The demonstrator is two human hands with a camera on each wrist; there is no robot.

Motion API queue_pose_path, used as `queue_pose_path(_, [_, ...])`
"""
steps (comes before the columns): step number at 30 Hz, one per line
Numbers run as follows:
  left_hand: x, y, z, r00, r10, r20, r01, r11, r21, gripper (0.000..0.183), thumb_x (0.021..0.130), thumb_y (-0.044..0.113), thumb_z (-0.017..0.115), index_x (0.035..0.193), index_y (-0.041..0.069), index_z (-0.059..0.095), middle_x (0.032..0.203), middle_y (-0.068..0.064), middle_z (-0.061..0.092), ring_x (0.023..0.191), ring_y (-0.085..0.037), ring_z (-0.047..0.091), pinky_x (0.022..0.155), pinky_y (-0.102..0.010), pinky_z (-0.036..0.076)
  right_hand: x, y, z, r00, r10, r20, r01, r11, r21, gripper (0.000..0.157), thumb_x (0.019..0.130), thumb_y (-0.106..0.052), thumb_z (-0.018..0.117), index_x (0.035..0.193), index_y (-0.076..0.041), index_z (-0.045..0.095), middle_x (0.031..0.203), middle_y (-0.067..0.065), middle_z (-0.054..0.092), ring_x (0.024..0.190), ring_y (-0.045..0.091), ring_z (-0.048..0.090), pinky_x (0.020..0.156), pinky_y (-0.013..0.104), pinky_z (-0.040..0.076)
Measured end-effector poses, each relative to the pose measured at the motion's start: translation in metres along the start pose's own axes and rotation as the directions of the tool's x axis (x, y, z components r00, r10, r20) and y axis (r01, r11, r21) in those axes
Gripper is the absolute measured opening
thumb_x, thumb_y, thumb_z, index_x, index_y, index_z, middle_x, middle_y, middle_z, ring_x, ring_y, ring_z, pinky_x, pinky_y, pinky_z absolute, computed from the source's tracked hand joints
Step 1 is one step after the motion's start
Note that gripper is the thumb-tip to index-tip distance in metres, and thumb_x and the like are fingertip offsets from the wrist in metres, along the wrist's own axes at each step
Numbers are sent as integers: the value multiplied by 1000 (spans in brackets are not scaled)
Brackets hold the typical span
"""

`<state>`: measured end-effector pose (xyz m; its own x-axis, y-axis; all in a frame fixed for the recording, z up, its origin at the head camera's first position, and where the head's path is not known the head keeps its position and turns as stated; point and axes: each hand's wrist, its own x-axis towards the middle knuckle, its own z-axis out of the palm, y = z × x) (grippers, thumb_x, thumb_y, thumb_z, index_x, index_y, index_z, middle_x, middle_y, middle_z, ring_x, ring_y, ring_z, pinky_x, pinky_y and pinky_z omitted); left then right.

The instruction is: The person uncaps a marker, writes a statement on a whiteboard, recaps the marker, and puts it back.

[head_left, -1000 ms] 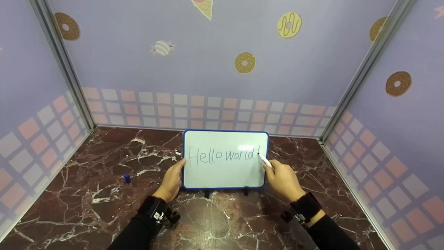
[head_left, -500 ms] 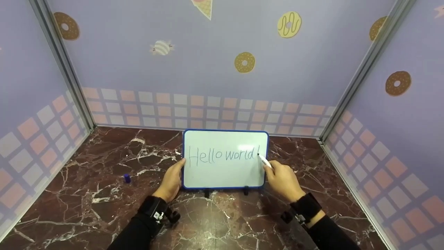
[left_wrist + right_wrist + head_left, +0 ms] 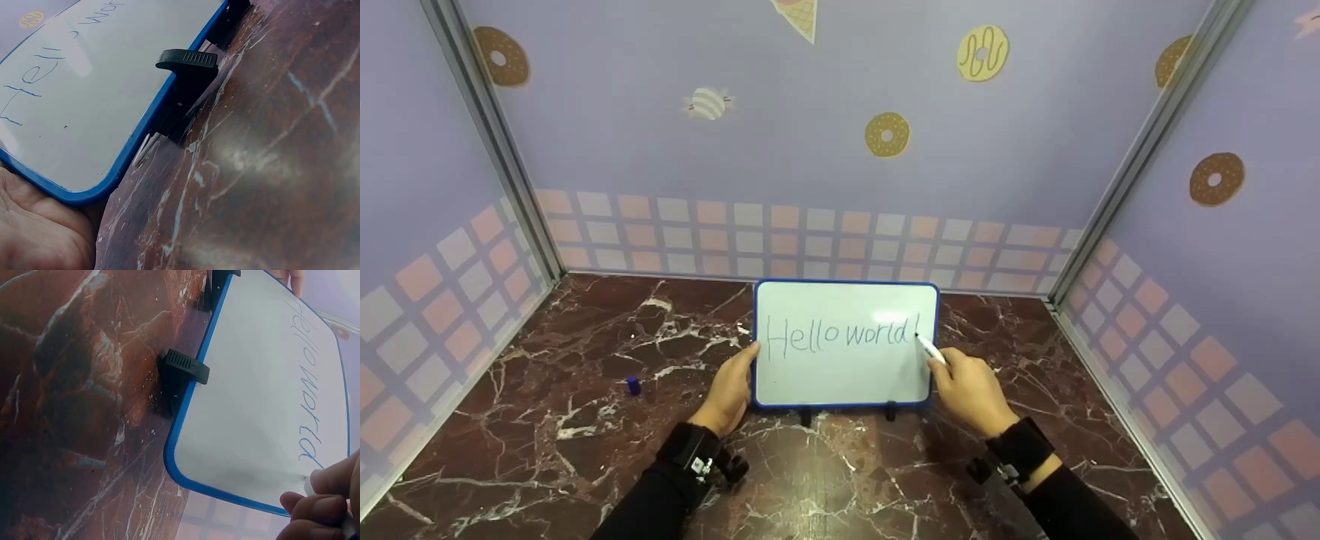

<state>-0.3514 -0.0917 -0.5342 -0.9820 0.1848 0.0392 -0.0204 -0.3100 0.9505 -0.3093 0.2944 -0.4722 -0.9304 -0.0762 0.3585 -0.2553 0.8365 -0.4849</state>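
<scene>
A small whiteboard [image 3: 840,382] with a blue frame leans upright on black stand clips [image 3: 183,367] and bears the handwritten words "Hello world!" in dark ink. My left hand [image 3: 731,386] grips its left edge; in the left wrist view the palm [image 3: 39,225] lies beside the lower corner of the frame. At the right edge, my right hand [image 3: 973,386] pinches a white marker [image 3: 932,349] between thumb and fingers. The marker's dark tip sits at the foot of the exclamation mark. Fingers hide most of the marker in the right wrist view.
A dark blue marker cap [image 3: 634,386] stands on the brown marbled table [image 3: 585,480], left of the left hand. Lilac walls [image 3: 810,150] printed with sweets and checks enclose the back and both sides. A camera is strapped to each wrist.
The marker tip has slid slightly down, to the foot of the exclamation mark. The left hand keeps its hold on the whiteboard, and the head view has shifted very slightly.
</scene>
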Motion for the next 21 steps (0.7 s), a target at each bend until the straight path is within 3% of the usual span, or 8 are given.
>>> queue_pose_path(7, [0,0,0,1000,-6,-17,6,1000,4,56,121,38,40,148,-8,60,125,-21,76,106,-30,76,89,-45,65,-4,0,-2,1000,-14,7,14,1000,25,23,113,-17,67,121,2,75,69,-4,54,55,12,46,52,29,34])
queue_pose_path(21, [-1,2,0,1000,1,-14,-1,1000,10,56,121,37,40,149,-8,60,129,-23,75,109,-31,76,90,-47,65,-7,2,4,1000,-11,2,11,1000,9,22,111,-18,69,117,2,76,69,-5,53,55,12,46,52,30,36])
